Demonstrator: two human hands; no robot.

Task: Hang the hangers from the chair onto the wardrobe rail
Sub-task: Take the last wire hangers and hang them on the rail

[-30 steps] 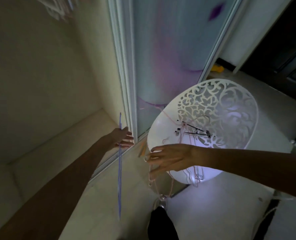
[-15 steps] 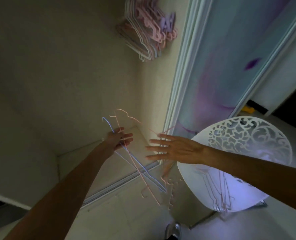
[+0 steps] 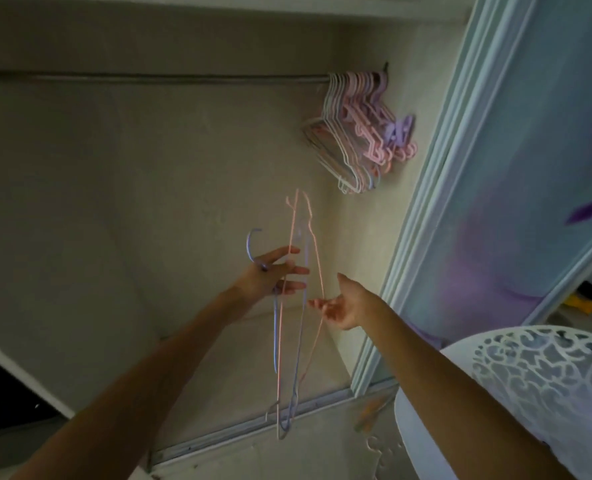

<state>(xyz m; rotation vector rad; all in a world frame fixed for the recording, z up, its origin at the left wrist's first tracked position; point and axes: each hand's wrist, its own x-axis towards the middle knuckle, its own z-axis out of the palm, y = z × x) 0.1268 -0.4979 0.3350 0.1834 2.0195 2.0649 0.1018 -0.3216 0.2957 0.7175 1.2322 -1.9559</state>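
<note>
held hangers: a thin bunch of wire ones, pink and blue, hanging edge-on and nearly upright in front of the open wardrobe. The blue hook sticks up over my knuckles, the pink tops rise higher, and the bottom ends dangle just above the floor track.
left hand: this one carries the bunch; it hangs at the base of my fingers, which are stretched out pretty straight toward the right, not wrapped round the wires.
right hand: palm up, fingers loosely curled, tips right at a pink wire low on the bunch. Can't tell if I'm actually pinching it or just brushing it.
rail: runs across the top of the wardrobe, bare for most of its length on the left, so lots of room there.
hung hangers: pink, white and purple, crammed at the rail's right end against the side wall, well above the bunch I'm holding.
sliding door: its pale frame edge sits just right of my right hand, tight on that side.
chair: white with a cut-out pattern, bottom right, under my right forearm.
</note>
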